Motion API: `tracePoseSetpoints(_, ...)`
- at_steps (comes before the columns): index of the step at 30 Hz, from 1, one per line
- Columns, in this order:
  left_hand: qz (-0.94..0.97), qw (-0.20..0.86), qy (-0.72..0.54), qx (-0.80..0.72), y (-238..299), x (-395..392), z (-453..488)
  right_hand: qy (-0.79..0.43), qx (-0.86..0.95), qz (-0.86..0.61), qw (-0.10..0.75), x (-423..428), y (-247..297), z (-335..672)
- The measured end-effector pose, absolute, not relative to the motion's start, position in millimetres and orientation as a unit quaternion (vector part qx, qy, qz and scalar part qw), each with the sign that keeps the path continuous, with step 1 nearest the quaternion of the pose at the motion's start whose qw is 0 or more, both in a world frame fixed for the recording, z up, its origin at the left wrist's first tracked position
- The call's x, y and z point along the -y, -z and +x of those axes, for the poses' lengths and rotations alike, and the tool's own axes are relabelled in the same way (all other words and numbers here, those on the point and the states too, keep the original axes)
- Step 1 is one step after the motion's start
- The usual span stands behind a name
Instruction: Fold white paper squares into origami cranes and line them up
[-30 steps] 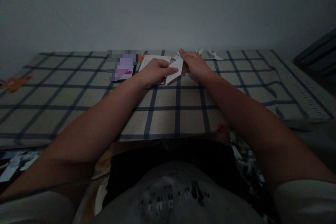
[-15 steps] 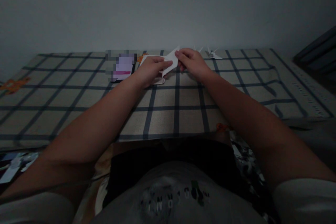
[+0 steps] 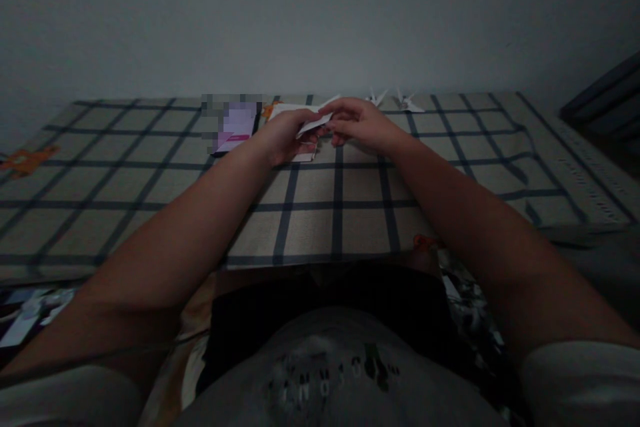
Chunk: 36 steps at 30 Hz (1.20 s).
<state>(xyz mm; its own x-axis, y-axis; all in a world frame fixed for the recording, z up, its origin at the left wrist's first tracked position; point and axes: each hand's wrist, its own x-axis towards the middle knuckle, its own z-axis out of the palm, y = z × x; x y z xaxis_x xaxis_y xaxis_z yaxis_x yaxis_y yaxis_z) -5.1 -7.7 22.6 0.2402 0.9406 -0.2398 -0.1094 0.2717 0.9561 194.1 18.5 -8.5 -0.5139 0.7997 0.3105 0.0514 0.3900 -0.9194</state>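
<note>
A white folded piece of paper (image 3: 316, 124) is between my two hands, above the far middle of the table. My left hand (image 3: 287, 135) grips its left side, with the thumb on top and the fingers curled below. My right hand (image 3: 361, 123) is closed on the right part, its fingers bent over the paper's edge. The fingers cover much of the folds. Beneath and behind my left hand lies a stack of white paper (image 3: 303, 157), partly hidden. Two folded paper cranes, a right one (image 3: 409, 103) and a left one (image 3: 375, 99), stand behind my right hand.
A phone (image 3: 236, 127) with a lit, partly pixelated screen lies left of my left hand. The checked tablecloth (image 3: 310, 227) covers the table, which meets a plain wall (image 3: 320, 20). Orange flower-like decorations (image 3: 33, 160) show at the left.
The folded paper has turned from upright and slanted to a flatter, lower pose. My right hand's fingers have moved left and over it, nearer to my left hand.
</note>
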Motion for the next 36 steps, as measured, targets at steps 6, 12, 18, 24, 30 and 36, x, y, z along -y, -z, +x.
tracePoseSetpoints(6,0.443,0.666,-0.390,-0.456,-26.5,9.5,-6.6,-0.425,0.740,-0.310,0.419,-26.1,8.2,199.1)
tracePoseSetpoints(12,0.475,0.642,-0.378,-0.469,-20.1,1.4,-10.2,-0.388,0.754,-0.323,0.421,-20.9,1.9,198.8)
tracePoseSetpoints(18,0.513,0.610,-0.387,-0.463,-18.4,5.5,-10.5,-0.391,0.750,-0.348,0.404,-15.2,-4.9,201.4)
tracePoseSetpoints(24,0.530,0.597,-0.373,-0.474,-24.0,11.6,-9.2,-0.364,0.780,-0.333,0.385,-21.4,-5.6,211.0)
tracePoseSetpoints(30,0.528,0.607,-0.367,-0.467,-24.6,12.8,-7.9,-0.305,0.805,-0.325,0.392,-26.7,-3.4,215.0)
tracePoseSetpoints(36,0.528,0.621,-0.366,-0.449,-22.7,9.6,-11.3,-0.322,0.791,-0.319,0.411,-26.7,3.0,209.4)
